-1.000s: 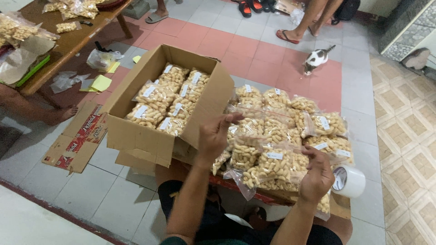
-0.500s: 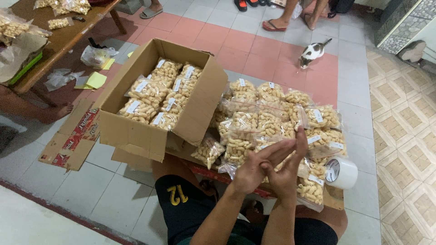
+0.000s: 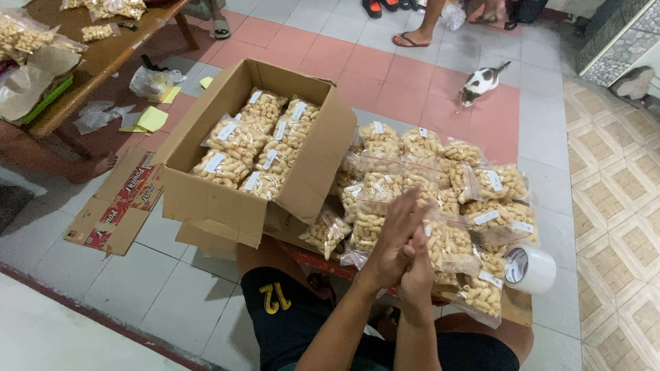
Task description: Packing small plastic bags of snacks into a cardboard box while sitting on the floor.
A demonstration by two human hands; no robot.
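So right now both hands are empty: the left hand (image 3: pixel 393 237) and right hand (image 3: pixel 416 269) are pressed flat together, palm to palm, fingers straight, gripping nothing, held just above the pile of clear plastic bags of pale puffed snacks (image 3: pixel 440 189). That pile sits on a low wooden board (image 3: pixel 517 310) on the tiled floor, right in front of the person's knees, with a roll of clear packing tape (image 3: pixel 529 269) at its right edge. To the left of the pile, touching it, is the open brown cardboard box (image 3: pixel 234 199), and it looks pretty well packed already, with labelled bags standing in rows across the whole inside. I'd say the boxing is maybe half done: one box looks close to full, but a good heap of bags is still outside it. A flattened printed carton (image 3: pixel 117 206) lies on the floor further left, and a white-and-dark cat (image 3: pixel 480 82) is wandering around at the back.
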